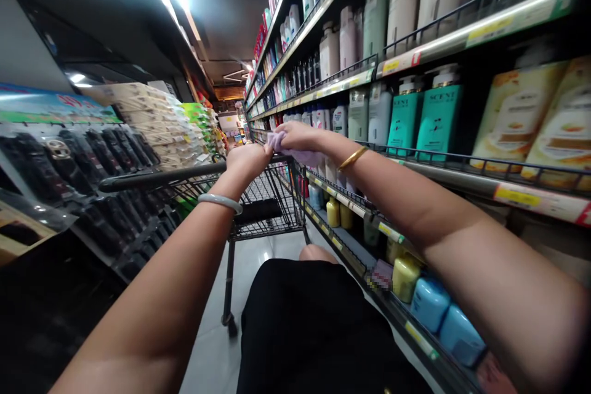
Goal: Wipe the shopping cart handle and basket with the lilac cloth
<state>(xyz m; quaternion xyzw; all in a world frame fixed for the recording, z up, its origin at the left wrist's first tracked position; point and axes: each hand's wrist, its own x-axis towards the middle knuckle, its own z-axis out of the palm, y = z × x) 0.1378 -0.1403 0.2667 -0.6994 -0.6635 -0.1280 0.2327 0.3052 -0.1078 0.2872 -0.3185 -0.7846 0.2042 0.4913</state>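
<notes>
A black shopping cart [277, 228] stands in front of me, its dark handle [157, 175] running across to the right. My left hand [249, 161], with a pale bangle at the wrist, is closed at the handle; its fingers are partly hidden on the far side. Bunched lilac cloth [302, 155] hangs from my right hand [298, 134], whose fingers are closed on it above the handle's right end. A gold bangle circles the right wrist. One end of the cloth meets the left thumb and fingertips.
Shelves of pump bottles run along the right, with teal bottles [438, 114] and yellow boxes [517, 111] nearby. Blue containers [429, 303] sit low. Dark packaged goods [78, 160] and stacked packs [143, 129] line the left. Grey floor [207, 314] shows below the cart.
</notes>
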